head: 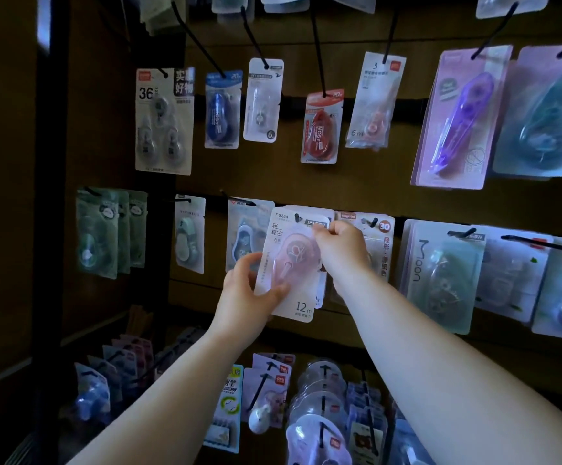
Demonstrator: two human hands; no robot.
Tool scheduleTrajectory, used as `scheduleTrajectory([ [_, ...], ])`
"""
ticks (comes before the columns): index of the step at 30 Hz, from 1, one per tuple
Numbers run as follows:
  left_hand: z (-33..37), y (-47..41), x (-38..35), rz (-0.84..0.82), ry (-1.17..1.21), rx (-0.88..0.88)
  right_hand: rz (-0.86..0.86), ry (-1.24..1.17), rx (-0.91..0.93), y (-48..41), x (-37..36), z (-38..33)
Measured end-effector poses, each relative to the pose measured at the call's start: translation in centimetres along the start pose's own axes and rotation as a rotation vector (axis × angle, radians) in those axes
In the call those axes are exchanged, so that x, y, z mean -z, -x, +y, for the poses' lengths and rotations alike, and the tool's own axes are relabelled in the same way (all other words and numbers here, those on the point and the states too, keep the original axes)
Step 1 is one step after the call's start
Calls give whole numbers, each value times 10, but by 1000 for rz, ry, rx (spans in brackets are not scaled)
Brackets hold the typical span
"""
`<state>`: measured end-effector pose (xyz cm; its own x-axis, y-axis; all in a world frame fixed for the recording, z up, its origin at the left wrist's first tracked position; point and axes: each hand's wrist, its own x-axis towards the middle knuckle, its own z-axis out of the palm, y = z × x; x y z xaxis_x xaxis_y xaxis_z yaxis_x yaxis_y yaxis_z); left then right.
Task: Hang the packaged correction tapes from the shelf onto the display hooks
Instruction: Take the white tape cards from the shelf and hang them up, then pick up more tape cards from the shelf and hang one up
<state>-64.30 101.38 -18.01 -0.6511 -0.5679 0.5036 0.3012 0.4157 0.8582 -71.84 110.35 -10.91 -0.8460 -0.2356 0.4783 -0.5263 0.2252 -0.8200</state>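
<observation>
A pink correction tape pack marked "12 m" sits at the middle row of the display wall, its hang hole at the tip of a black hook. My left hand grips the pack's lower left edge, thumb across the blister. My right hand pinches its upper right corner. Another pack hangs right behind it, mostly hidden. I cannot tell whether the hole is fully over the hook.
Rows of packaged tapes hang on long black hooks: a grey triple pack, a blue pack, a red pack, a purple pack, a "Moon" pack. More packs crowd hooks below. A dark shelf post stands at left.
</observation>
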Motion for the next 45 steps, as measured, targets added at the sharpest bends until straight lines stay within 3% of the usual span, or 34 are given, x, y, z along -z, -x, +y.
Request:
scheduleTrajectory([
  [6,-8,-22,-12,31,-100,25,90,73,84,-19,-11,13],
  [16,-10,-30,-35,-54,-135,31,153,290,215,-23,-7,19],
  [23,-22,-22,-27,-72,-151,46,143,224,184,-13,-5,27],
  [26,-32,-2,-17,1,-137,68,127,190,235,9,2,40],
  [32,-73,86,2,226,-6,51,-58,93,280,82,10,93],
  [36,-124,159,20,213,-48,287,-360,140,118,142,5,150],
  [40,-172,197,27,58,-293,542,-531,231,2,184,-4,209],
  [45,-232,199,0,-155,-429,779,-647,227,-271,205,-34,287],
])
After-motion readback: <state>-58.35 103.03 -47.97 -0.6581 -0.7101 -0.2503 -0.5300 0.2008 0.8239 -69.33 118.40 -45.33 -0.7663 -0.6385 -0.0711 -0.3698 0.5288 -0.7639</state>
